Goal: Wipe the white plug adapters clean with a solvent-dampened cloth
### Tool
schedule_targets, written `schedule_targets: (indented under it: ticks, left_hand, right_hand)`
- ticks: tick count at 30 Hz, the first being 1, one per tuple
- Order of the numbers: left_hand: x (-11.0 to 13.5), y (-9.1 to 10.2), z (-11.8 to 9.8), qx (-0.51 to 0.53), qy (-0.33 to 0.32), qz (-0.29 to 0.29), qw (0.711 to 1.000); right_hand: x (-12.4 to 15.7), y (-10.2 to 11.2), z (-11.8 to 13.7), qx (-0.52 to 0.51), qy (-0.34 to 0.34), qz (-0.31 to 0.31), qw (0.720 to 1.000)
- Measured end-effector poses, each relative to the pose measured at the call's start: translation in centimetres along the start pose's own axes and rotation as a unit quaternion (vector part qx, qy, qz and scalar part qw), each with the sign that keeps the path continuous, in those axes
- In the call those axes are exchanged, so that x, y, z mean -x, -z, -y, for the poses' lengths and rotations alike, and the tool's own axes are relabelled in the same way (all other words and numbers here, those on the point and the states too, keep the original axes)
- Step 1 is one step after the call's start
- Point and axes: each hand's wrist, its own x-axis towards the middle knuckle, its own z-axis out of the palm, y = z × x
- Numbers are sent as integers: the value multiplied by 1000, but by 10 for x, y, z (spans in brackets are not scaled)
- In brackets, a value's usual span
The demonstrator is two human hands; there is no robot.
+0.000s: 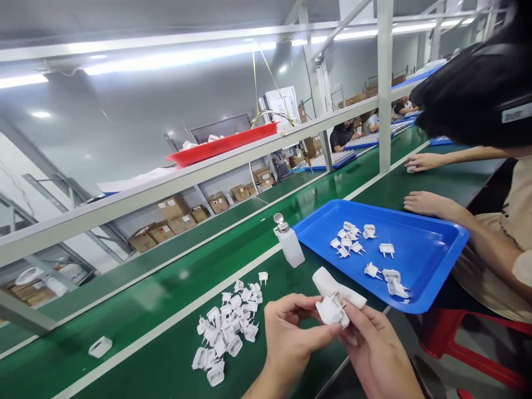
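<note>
My left hand (291, 338) and my right hand (374, 349) meet low in the head view, above the near edge of the green conveyor belt (166, 310). Both pinch a small white plug part (330, 311) with metal prongs. A folded white cloth (332, 285) lies against the part, held by my right fingers. A pile of several white plug parts (226, 330) lies on the belt just left of my left hand. Right of my hands a blue tray (419, 260) holds several more plug parts.
A white pump bottle (288, 244) stands beside the tray. One loose white part (100, 347) lies far left. A co-worker's hands (424, 202) rest beyond the tray. A metal frame carries a red tray (224, 145) overhead. A red stool (465, 338) stands at the right.
</note>
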Motion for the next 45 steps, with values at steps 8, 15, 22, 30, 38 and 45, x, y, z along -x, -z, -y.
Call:
schedule_targets:
  ticks: [8, 15, 22, 30, 38, 45]
  left_hand:
    - [-7, 0, 9, 68, 47, -37, 996]
    - [-7, -2, 7, 114, 113, -49, 986]
    - [-9, 1, 4, 146, 166, -3, 975]
    - [-8, 1, 3, 226, 266, -15, 937]
    - [-9, -1, 2, 131, 218, -7, 967]
    - [-11, 0, 10, 40, 131, -36, 990]
  right_hand:
    - [3, -5, -4, -16, -42, 32, 998]
    - [12, -6, -23, 161, 122, -8, 979]
    - [-4, 20, -21, 405, 416, 143, 801]
    - [-8, 28, -23, 460, 449, 44, 764]
    - [-3, 16, -14, 261, 181, 45, 947]
    - [-7, -1, -6, -145, -141, -20, 979]
